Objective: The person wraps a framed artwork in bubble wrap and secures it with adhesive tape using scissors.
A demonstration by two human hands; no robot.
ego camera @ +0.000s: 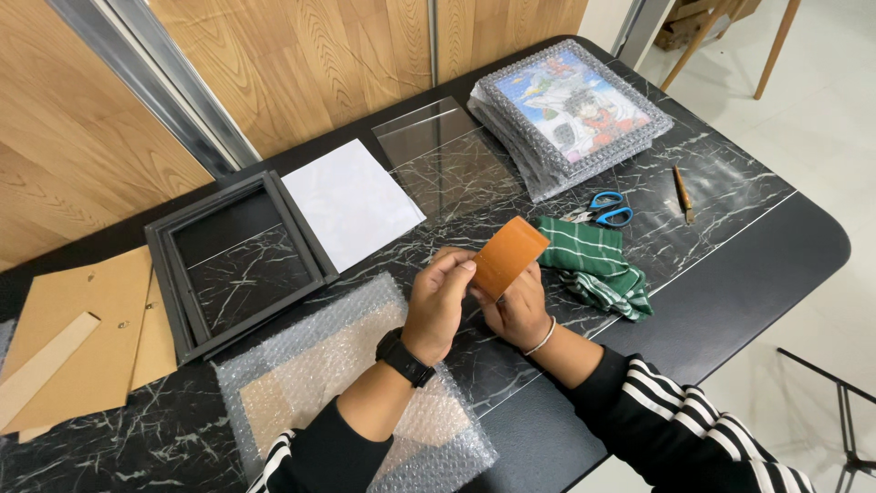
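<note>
Striped black sleeves are reaching in from the near edge, and both hands are meeting over the dark marbled surface (730, 228). Using the empty black picture frame (235, 260) as the landmark: the left hand (438, 306), wearing a black wristwatch, is hovering to the right of the frame with its fingers curled and pinching the lower edge of a small orange-brown card (507, 256). The right hand (520, 306), wearing a thin bracelet, is cupping the same card from behind and below, fingers closed on it. The card is being held tilted, off the surface.

Bubble wrap (338, 383) covering a brown board is lying just in front of the frame. Brown backing boards (87, 342) are sitting left of the frame. A white sheet (351, 203) is lying just to the frame's right, with a clear pane (438, 155) beyond that. Farther right, a wrapped stack of pictures (570, 110), blue-handled scissors (604, 210), a green striped cloth (598, 265) and a pencil (683, 194) are resting.
</note>
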